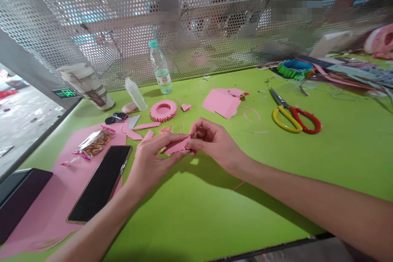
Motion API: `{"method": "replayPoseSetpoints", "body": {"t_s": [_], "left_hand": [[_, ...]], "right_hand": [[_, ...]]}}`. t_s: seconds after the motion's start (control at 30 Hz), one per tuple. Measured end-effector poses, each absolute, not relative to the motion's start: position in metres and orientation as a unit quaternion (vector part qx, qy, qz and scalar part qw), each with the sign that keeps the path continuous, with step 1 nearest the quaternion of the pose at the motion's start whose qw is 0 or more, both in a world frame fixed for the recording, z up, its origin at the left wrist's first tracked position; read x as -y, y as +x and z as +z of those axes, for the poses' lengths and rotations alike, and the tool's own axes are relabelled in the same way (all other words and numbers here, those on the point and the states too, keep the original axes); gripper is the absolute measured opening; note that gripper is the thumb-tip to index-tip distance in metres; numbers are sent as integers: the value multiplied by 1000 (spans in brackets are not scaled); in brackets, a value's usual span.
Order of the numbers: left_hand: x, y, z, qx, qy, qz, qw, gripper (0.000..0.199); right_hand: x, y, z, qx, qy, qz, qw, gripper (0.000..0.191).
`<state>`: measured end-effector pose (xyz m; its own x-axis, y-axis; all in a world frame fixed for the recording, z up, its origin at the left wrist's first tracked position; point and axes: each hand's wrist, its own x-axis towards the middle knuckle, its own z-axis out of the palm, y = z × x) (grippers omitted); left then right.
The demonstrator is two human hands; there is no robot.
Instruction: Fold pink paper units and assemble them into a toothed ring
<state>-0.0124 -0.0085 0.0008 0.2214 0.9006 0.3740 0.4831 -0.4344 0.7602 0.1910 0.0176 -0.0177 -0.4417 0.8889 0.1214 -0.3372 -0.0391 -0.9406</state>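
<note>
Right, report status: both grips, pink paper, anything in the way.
Left grip and right grip: both pinching pink paper piece. Held over green table. Loose scraps beyond left grip; scissors off to the right, neither blocking.

The paper (pixel 177 146) is a small, plain pink piece, longer than wide. It slants up toward the right above the counter (pixel 346 151), its left part between thumb and fingers of the left grip (pixel 155 151), its right end pinched in the right grip (pixel 211 141). Fingers hide its full outline.
</note>
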Motion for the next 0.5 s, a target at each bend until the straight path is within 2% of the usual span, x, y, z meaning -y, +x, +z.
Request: {"method": "replayPoseSetpoints", "body": {"t_s": [0.13,0.27,0.4,0.5], "left_hand": [[7,-11,-1,-482,712,423,286,23],[2,-12,0,-510,592,510,360,29],[-4,-14,0,-495,489,598,398,31],[-6,-14,0,-456,434,640,441,25]], "right_hand": [[-17,193,-19,533,-292,652,454,37],[-15,195,-20,605,-361,553,445,27],[-12,193,-22,804,-371,334,323,13],[-8,189,-25,913,-294,194,206,43]]}}
